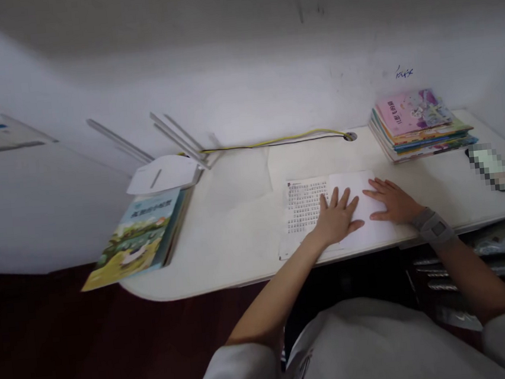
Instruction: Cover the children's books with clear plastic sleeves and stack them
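A sheet of paper, or an open booklet, lies flat near the table's front edge. Its left half carries rows of printed characters, and its right half is blank white. My left hand rests flat across the middle, fingers spread, covering part of the print. On the blank half lies my right hand, palm down with its fingers apart. A grey watch band circles my right wrist. Whether the paper has one or more layers is hidden from me.
A stack of books stands at the back right, with a phone beside it. At the left are a white router with raised antennas and a pile of picture books overhanging the edge. Cables run along the wall.
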`<state>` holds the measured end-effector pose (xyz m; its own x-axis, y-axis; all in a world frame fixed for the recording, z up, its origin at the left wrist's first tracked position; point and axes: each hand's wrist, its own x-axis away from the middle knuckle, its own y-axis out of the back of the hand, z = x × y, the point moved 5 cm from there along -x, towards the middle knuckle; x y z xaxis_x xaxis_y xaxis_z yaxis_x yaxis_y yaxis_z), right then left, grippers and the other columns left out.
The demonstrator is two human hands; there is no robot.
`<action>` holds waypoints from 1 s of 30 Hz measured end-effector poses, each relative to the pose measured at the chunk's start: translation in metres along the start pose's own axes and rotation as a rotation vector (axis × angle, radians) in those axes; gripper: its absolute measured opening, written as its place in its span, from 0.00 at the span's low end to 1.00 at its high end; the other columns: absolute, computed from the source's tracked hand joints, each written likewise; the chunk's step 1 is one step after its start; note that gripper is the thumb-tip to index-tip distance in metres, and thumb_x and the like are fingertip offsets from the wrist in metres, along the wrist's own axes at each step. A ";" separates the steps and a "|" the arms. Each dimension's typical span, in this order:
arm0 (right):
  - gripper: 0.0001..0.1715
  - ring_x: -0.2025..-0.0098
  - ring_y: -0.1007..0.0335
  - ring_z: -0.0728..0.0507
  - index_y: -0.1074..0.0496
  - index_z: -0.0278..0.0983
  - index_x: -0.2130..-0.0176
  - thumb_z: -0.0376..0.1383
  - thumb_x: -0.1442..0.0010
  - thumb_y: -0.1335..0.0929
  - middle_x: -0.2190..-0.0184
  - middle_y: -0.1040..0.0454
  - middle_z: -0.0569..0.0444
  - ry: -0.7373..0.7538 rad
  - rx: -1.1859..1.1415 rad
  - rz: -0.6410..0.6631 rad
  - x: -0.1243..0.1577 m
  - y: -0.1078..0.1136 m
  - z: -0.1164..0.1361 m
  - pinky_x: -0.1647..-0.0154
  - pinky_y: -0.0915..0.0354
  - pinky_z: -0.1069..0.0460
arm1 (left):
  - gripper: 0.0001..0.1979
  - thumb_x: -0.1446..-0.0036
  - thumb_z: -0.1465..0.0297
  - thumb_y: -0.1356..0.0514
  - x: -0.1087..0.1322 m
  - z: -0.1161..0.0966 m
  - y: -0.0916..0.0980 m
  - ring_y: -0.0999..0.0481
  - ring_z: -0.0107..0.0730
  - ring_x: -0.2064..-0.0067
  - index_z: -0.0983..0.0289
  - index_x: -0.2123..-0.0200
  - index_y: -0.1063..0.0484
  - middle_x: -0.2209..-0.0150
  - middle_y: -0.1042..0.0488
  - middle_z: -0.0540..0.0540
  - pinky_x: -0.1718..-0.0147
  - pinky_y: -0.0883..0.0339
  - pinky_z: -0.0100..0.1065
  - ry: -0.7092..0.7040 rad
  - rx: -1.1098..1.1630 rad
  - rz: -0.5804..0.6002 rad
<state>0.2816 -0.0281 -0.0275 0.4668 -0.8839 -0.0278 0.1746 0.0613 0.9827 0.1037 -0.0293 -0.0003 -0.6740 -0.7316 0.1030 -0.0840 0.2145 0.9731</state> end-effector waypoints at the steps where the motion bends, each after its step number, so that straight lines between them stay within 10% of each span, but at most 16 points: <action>1: 0.46 0.32 0.59 0.33 0.45 0.37 0.35 0.59 0.43 0.37 0.32 0.54 0.40 0.003 0.008 0.003 0.000 0.000 0.000 0.36 0.55 0.36 | 0.34 0.39 0.50 0.51 0.000 0.001 -0.004 0.62 0.60 0.32 0.61 0.34 0.49 0.32 0.56 0.62 0.42 0.63 0.69 -0.021 -0.033 0.007; 8: 0.44 0.32 0.59 0.33 0.47 0.38 0.35 0.57 0.41 0.39 0.33 0.53 0.41 0.046 0.060 -0.028 0.000 -0.005 -0.003 0.37 0.53 0.36 | 0.35 0.37 0.50 0.58 -0.014 -0.013 -0.019 0.60 0.57 0.32 0.66 0.34 0.52 0.32 0.56 0.64 0.41 0.67 0.69 -0.065 -0.078 -0.021; 13: 0.42 0.32 0.57 0.32 0.47 0.39 0.34 0.56 0.40 0.40 0.33 0.50 0.42 0.046 0.059 -0.075 0.001 -0.008 -0.008 0.37 0.51 0.35 | 0.38 0.38 0.51 0.51 -0.021 -0.016 -0.010 0.57 0.53 0.32 0.63 0.32 0.59 0.32 0.57 0.63 0.40 0.65 0.66 -0.095 0.290 -0.126; 17: 0.42 0.33 0.56 0.32 0.45 0.39 0.35 0.57 0.41 0.40 0.33 0.50 0.42 0.028 0.066 -0.069 0.001 -0.009 -0.010 0.37 0.51 0.35 | 0.30 0.36 0.60 0.52 -0.003 0.025 0.014 0.43 0.41 0.35 0.59 0.34 0.54 0.33 0.48 0.62 0.40 0.46 0.49 0.004 0.648 -0.403; 20: 0.43 0.33 0.56 0.32 0.45 0.38 0.35 0.57 0.41 0.39 0.33 0.50 0.42 0.018 0.062 -0.068 0.001 -0.010 -0.011 0.37 0.51 0.35 | 0.23 0.38 0.64 0.48 0.029 0.073 0.027 0.42 0.46 0.36 0.63 0.41 0.39 0.37 0.41 0.64 0.39 0.47 0.51 0.212 0.461 -0.543; 24: 0.42 0.32 0.57 0.33 0.44 0.38 0.36 0.57 0.41 0.39 0.33 0.50 0.42 0.019 0.065 -0.063 0.001 -0.011 -0.012 0.36 0.52 0.35 | 0.17 0.39 0.67 0.48 0.069 0.122 0.021 0.49 0.59 0.34 0.69 0.50 0.32 0.37 0.42 0.70 0.41 0.55 0.62 0.553 0.167 -0.451; 30: 0.43 0.32 0.57 0.34 0.43 0.37 0.36 0.58 0.41 0.41 0.34 0.50 0.40 0.010 0.102 -0.040 0.001 -0.012 -0.011 0.36 0.52 0.37 | 0.15 0.39 0.64 0.48 0.075 0.134 0.005 0.38 0.50 0.39 0.65 0.53 0.31 0.42 0.33 0.65 0.41 0.51 0.59 0.525 0.469 -0.420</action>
<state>0.2898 -0.0246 -0.0413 0.4700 -0.8800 -0.0686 0.1047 -0.0216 0.9943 -0.0459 0.0039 -0.0156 -0.0965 -0.9938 -0.0543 -0.6294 0.0187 0.7769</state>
